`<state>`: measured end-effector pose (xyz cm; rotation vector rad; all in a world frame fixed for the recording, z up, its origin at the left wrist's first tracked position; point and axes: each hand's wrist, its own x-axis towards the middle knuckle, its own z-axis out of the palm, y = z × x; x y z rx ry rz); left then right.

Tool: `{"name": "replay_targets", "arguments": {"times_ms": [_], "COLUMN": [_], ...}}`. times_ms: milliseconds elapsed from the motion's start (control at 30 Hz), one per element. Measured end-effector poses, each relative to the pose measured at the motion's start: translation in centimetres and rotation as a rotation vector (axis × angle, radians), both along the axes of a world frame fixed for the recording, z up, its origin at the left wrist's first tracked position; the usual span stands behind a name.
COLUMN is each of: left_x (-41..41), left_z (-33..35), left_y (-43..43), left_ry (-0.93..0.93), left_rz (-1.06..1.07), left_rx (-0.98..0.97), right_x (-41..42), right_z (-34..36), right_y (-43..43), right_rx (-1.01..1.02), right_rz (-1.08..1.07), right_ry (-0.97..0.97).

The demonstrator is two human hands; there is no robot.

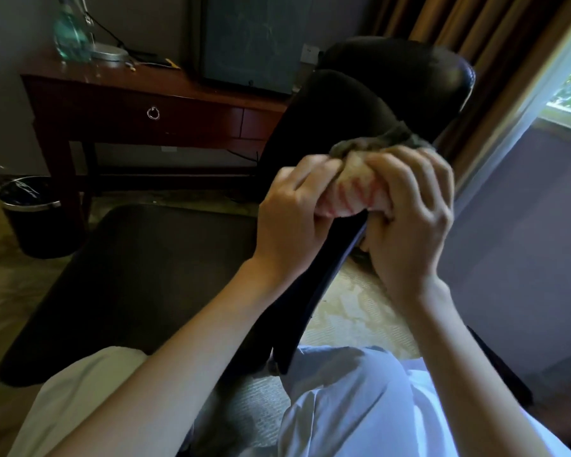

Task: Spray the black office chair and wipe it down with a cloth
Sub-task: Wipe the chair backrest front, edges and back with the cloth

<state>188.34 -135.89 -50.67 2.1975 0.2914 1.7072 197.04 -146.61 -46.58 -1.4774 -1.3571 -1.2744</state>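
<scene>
Fingers: we see the fingers of both hands curled tight round one bunched cloth.
Hands: our left hand and right hand grip it side by side, two in all.
Cloth: pale with pink stripes, its grey end lying on the backrest edge.
Chair: one black office chair, tilted before us; its backrest hides part of the desk.
Around: one spray bottle stands on the desk, one black bin beside it, and curtains hang at the right.
</scene>
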Motion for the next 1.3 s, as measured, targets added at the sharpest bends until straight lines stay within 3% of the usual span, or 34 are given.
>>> {"name": "replay_targets", "arguments": {"times_ms": [267, 500, 700, 1033, 1300], "left_x": [-3.1, -6.7, -9.6, -16.5, -19.5], "left_z": [-12.3, -18.3, -14.2, -6.7, -0.8], "left_y": [-0.7, -0.8, -0.2, 1.3, 1.4], "left_ry": [0.139, 0.581, 0.590, 0.647, 0.632], "left_rz": [0.193, 0.134, 0.161, 0.344, 0.418], "left_rx": [-0.042, -0.184, -0.125, 0.064, 0.102], "right_x": [-1.6, -3.1, -4.9, -8.3, -10.1], "right_z": [-12.5, -18.5, -16.1, -8.7, -4.2], "right_y": [-0.5, -0.9, -1.0, -0.1, 0.6], "right_rx": [-0.297, -0.660, -0.635, -0.624, -0.568], "right_rz": [0.043, 0.075, 0.098, 0.154, 0.187], "right_ry": [0.159, 0.277, 0.313, -0.002, -0.011]}}
